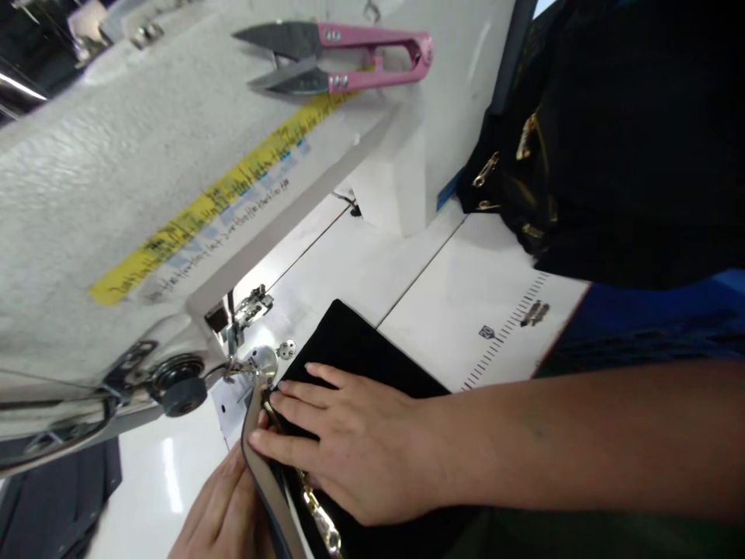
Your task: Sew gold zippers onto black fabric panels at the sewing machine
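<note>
My right hand (355, 442) lies palm down on a black fabric piece (361, 341), its fingers stretched out and apart. The index fingertip touches a beige strip with a dark edge (265, 473). My left hand (224, 505) grips that strip from the lower left, its fingertips partly hidden behind it. A gold zipper (317, 516) with a metal pull runs between the strip and the black fabric. The front end of the strip reaches the presser foot and needle area (233, 353) of a white sewing machine (145, 155). Exactly where the needle meets the work is hard to make out.
Pink-handled thread snips (372, 58) rest on the machine arm above a yellow tape measure (221, 202). Black bags with gold zippers (611, 155) are heaped at the upper right. A ruler scale (506, 330) marks the white table. Dark flat pieces (64, 497) lie lower left.
</note>
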A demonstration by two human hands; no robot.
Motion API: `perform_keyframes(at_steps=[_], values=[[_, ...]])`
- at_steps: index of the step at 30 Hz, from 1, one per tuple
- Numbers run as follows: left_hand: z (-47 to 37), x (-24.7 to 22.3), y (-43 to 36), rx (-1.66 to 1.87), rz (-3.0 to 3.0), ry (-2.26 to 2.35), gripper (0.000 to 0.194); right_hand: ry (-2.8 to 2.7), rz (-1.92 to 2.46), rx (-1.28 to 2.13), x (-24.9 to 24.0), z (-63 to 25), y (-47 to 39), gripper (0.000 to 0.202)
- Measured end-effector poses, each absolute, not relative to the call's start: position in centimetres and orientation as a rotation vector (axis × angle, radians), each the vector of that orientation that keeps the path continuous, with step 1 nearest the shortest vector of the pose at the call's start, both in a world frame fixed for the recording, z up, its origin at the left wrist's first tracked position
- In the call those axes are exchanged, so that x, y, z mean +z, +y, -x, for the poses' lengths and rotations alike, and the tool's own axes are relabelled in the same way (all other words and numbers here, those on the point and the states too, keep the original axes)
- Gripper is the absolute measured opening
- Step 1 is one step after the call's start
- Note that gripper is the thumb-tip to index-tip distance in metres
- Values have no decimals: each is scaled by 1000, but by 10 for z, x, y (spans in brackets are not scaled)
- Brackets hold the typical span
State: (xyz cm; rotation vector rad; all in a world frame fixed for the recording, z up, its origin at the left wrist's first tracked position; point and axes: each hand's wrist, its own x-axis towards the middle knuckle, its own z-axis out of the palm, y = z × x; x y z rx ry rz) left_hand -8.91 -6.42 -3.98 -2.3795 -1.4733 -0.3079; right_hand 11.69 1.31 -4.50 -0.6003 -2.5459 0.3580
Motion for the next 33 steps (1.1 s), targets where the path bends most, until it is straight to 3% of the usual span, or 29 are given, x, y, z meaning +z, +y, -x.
perform_keyframes(at_steps=[10,33], values=[[78,-37,-66,-361,2403,-1489,32,-2632,516,378,-43,-112,7,46],[74,-41,-71,-468,2347,-1517,31,-2802,480,281,-41,-105,5,54]])
